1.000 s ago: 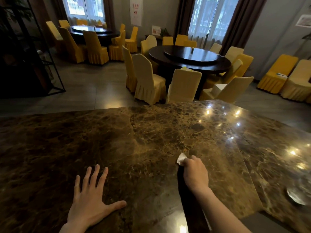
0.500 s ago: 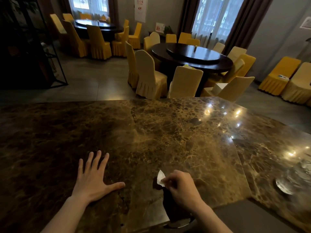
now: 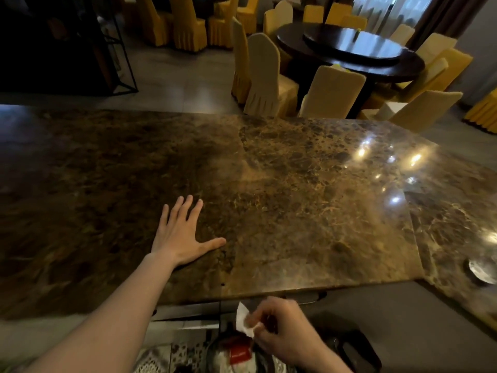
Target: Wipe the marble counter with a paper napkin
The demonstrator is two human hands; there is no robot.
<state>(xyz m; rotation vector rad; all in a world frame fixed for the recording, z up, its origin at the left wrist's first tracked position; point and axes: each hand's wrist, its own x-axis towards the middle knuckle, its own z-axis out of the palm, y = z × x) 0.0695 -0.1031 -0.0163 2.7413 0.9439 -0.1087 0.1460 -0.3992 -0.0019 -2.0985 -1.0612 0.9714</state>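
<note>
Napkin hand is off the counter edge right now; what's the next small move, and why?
Probably drop the crumpled white paper napkin into what looks like a lined bin directly beneath it. The right hand pinches the napkin below and in front of the brown marble counter, over something red there, while the left hand lies flat on the stone. If wiping isn't finished, lift it onto the slab instead.

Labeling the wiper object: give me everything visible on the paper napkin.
The paper napkin is small, white and crumpled, thin tissue by its look. It is pinched in the right hand, which covers part of it. It is held off the marble counter, below the near edge, touching only that hand's fingers.
</note>
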